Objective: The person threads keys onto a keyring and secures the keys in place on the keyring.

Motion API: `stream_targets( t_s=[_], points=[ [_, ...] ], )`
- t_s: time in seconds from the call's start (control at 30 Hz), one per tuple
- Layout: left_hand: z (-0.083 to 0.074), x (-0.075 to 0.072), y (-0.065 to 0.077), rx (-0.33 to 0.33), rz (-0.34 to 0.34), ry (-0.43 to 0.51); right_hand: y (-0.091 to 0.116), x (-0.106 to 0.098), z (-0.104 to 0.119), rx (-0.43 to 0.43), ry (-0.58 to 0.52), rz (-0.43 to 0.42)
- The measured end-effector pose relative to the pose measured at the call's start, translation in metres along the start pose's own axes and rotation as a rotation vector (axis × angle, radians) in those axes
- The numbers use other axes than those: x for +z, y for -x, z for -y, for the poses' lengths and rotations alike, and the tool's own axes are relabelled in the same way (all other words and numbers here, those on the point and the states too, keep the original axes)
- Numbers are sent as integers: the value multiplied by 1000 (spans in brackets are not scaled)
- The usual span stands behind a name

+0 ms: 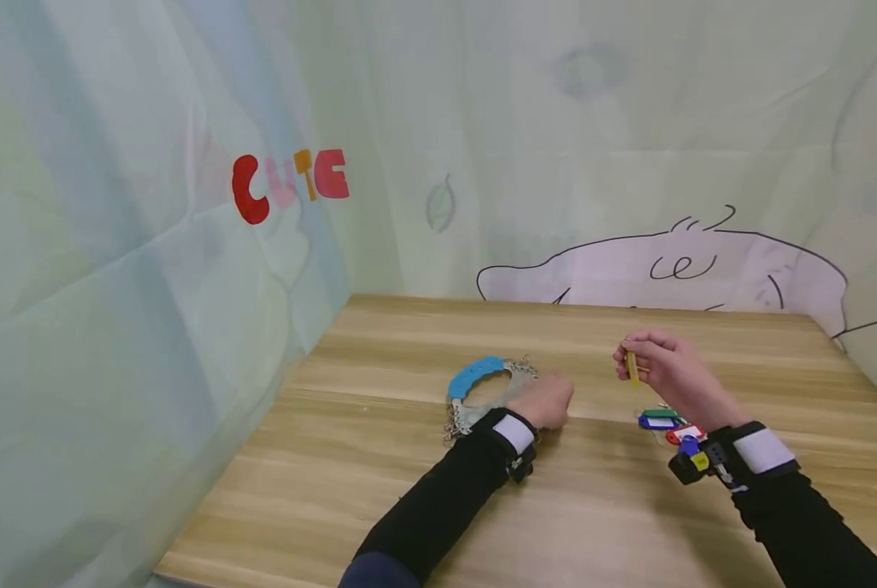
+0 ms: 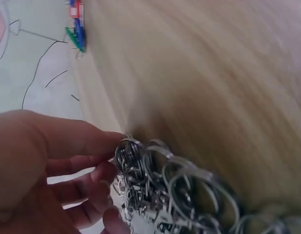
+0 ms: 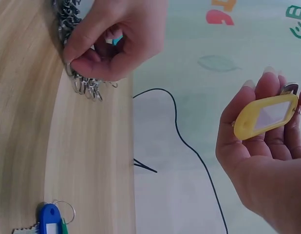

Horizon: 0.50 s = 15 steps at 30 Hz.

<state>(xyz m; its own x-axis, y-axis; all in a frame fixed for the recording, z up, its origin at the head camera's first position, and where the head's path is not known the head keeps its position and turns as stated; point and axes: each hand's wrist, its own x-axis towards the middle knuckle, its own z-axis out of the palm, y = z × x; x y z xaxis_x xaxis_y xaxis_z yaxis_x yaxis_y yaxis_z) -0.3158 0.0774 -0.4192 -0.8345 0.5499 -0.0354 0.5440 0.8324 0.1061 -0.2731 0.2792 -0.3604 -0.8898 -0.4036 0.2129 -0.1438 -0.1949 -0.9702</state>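
Note:
My left hand [image 1: 545,400] is over the right side of a large loop with a blue curved band [image 1: 475,376], strung with many metal rings. In the left wrist view its thumb and finger pinch one of the split key rings [image 2: 197,187]; the others hang in a dense cluster beside the fingers. To the right, my right hand [image 1: 677,376] is raised above the table and holds a yellow key tag [image 3: 265,117] with a white label. The tag's small metal ring shows between the fingertips in the right wrist view.
Several key tags, a green one [image 1: 659,413], a blue one [image 1: 657,423] and a red one [image 1: 684,434] among them, lie in a small pile below my right hand. The wooden table [image 1: 380,465] meets printed cloth curtains [image 1: 409,147] at its back and left.

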Motion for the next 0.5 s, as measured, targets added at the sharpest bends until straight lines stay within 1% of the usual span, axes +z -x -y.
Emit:
stream_targets(
  t_s=[0.03,0.13,0.2,0.3,0.4,0.43,0.5],
  points=[
    [2,0,1,6,9,20,0,1,-2,3,9,-13],
    [9,-4,4,14,27,134,-1,5,-7,15,36,-46],
    [16,-7,7,23,17,215,-2,7,-10,20,48,-62],
    [24,-12,11,20,-28,340,-3,12,-12,28,68,-74],
    [29,-17,17,-34,-62,464,-4,17,-12,20,78,-83],
    [30,-18,19,-53,-78,516,-3,19,-12,12,65,-89],
    [31,-21,23,-93,-101,579,-2,23,-10,-11,39,-104]
  ],
)
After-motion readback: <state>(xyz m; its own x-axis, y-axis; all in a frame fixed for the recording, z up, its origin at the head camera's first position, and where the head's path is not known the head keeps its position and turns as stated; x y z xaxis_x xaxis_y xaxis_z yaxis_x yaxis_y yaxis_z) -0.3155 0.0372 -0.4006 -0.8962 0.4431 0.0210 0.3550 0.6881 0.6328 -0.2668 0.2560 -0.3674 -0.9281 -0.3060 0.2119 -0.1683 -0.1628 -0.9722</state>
